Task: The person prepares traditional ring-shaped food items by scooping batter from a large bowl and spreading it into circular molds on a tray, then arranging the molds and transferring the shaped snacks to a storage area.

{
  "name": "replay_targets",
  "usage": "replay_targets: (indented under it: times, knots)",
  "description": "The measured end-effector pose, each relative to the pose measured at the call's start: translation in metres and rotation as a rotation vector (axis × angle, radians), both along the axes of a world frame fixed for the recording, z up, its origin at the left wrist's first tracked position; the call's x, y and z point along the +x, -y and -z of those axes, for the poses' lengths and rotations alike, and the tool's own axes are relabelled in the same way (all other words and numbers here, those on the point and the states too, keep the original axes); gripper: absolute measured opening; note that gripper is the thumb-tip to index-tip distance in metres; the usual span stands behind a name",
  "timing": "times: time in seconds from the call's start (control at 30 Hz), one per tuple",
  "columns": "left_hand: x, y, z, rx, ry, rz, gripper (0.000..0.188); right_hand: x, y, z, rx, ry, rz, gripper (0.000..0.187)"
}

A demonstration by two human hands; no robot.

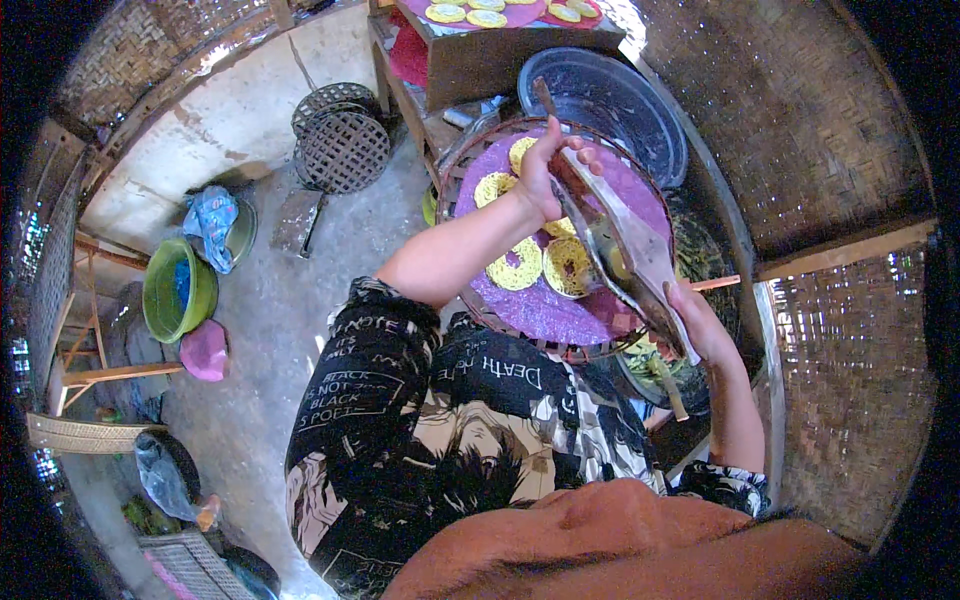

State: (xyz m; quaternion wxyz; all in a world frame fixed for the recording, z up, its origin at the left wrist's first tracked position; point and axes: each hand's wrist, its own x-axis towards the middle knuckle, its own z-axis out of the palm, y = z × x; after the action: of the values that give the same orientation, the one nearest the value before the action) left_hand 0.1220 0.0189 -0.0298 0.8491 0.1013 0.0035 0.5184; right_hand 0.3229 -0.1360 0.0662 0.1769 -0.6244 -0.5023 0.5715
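A long, narrow wooden board with a slot along it, like a hand slicer [645, 243], is held slantwise between my two hands. My left hand [543, 170] is closed around its far end, with the thumb up and the fingertips showing past the edge. At the near right end, my right hand [698, 318] grips it, its fingers partly hidden. Under the board, a round tray is lined with a purple plastic sheet [550, 318]. On that sheet lie several yellow rings of shreds [502, 273]; the board and my left hand cover some of them.
Beyond the tray stands a large dark basin [655, 125]. A wooden table [520, 65] at the back bears more yellow rounds. Yellow-green shreds [655, 360] lie in a container below the tray. On the floor at left are a green tub [165, 315] and woven racks [343, 150].
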Motion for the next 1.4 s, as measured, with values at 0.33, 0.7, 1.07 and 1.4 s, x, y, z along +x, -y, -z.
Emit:
replay_targets:
  times: [0.33, 0.7, 1.07, 1.4]
  knots:
    - [-0.042, -0.010, -0.024, 0.106, -0.193, 0.005, 0.065, -0.015, -0.008, 0.024, -0.078, -0.199, -0.050, 0.045]
    - [-0.028, 0.035, -0.005, 0.806, -1.458, -0.406, 0.045, -0.039, -0.037, 0.049, 0.383, -0.432, -0.177, 0.059]
    - [-0.120, 0.042, -0.010, 0.523, -1.010, -0.464, 0.044, -0.023, -0.041, 0.085, 0.569, 0.667, -0.046, 0.029]
    - [-0.129, 0.055, -0.010, 0.515, -1.013, -0.501, 0.043, -0.024, -0.043, 0.100, 0.750, 0.696, -0.113, 0.019]
